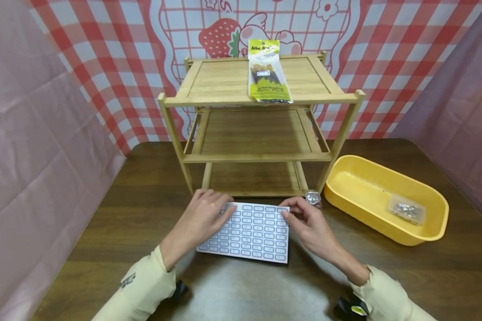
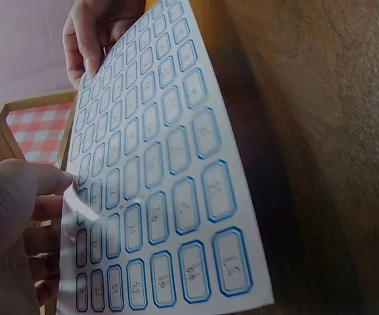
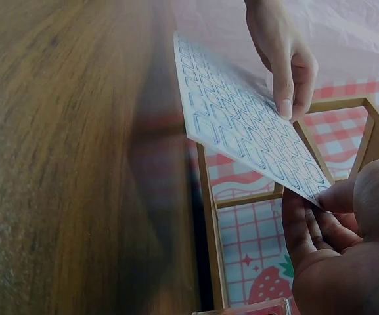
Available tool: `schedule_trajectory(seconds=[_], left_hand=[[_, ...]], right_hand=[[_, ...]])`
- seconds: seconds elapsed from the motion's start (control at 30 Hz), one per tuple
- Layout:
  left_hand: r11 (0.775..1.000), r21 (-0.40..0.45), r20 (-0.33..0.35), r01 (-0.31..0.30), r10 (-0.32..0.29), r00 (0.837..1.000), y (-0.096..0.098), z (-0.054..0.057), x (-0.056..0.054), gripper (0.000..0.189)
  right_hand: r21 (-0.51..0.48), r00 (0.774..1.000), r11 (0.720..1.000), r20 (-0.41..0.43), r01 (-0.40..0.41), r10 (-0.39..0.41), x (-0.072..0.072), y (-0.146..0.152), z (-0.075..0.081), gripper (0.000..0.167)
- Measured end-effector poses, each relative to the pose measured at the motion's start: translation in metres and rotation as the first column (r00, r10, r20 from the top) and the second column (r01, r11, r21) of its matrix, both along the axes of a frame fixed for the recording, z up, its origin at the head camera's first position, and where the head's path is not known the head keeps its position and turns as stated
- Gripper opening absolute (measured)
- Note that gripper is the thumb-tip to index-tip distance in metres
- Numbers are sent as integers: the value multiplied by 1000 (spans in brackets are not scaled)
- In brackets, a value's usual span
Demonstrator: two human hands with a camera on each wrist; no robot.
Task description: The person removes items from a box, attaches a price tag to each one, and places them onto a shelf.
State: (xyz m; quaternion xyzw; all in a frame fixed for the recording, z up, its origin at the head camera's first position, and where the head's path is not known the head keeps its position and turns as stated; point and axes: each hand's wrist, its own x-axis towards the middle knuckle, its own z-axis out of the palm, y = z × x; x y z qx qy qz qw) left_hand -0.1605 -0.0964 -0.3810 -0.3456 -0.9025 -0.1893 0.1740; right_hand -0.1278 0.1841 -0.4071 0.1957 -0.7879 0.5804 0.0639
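Note:
A white sheet of blue-bordered sticker labels (image 1: pixel 247 233) is held up over the front of the table, its near edge tilted down. Small handwritten marks show inside several labels (image 2: pixel 205 134) in the left wrist view. My left hand (image 1: pixel 201 218) grips the sheet's far left edge, thumb on the printed face and fingers behind. At the far right corner, my right hand (image 1: pixel 311 227) pinches the sheet between thumb and fingers. The right wrist view shows the thumb (image 3: pixel 339 195) on the face and the other fingers curled beneath.
Behind the hands stands a three-tier wooden rack (image 1: pixel 261 157). A yellow-green packet (image 1: pixel 268 73) lies on its top shelf. To the right, a yellow basin (image 1: pixel 361 178) holds a clear box of small metal pieces (image 1: pixel 407 209). A small silvery round item (image 1: pixel 313 198) sits by the rack's right leg.

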Motion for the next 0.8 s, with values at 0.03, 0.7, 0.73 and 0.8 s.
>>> schedule_trajectory(seconds=[0.03,0.7,0.73,0.8], left_hand=[[1000,-7,-12,5,-5,1000,1,0,0,19],[939,340,300,57,-165,940,9,11,-5,8],[939,341,311,51,-164,936,10,11,-4,9],[939,341,323,42,-159,933,11,11,-3,9]], right_hand=[[0,1000,1000,-2,2,-2,0,0,0,12],[-21,1000,1000,-8,6,-6,1,-2,5,12],[-21,1000,1000,-6,7,-7,1,-2,5,12],[-16,1000,1000,-2,7,-7,1,-2,6,12]])
